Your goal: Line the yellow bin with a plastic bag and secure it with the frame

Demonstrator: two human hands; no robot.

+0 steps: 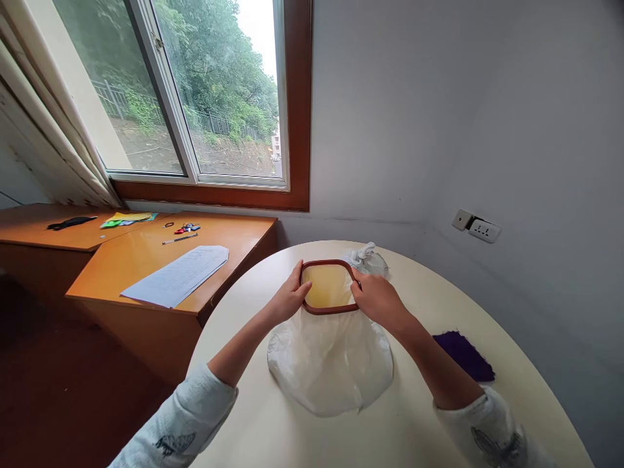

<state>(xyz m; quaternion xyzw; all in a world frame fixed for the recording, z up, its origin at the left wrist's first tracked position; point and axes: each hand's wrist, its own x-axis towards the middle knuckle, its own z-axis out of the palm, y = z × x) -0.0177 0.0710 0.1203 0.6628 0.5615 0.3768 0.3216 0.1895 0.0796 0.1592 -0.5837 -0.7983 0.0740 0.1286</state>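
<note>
A brown rounded-square hoop frame (325, 263) lies on the round cream table (273, 416), with sheer white fabric (331, 364) stretched across it and spreading toward me. My left hand (290, 298) grips the frame's left side. My right hand (377, 299) holds its right side, fingers over the rim. Both hands press the frame down on the fabric.
A crumpled clear plastic bag (369, 260) sits just behind the frame. Dark purple cloth (463, 354) lies at the right. To the left stand wooden desks (127, 260) with printed paper (178, 276), a pen, scissors and coloured sheets. A wall socket (480, 227) is at the right.
</note>
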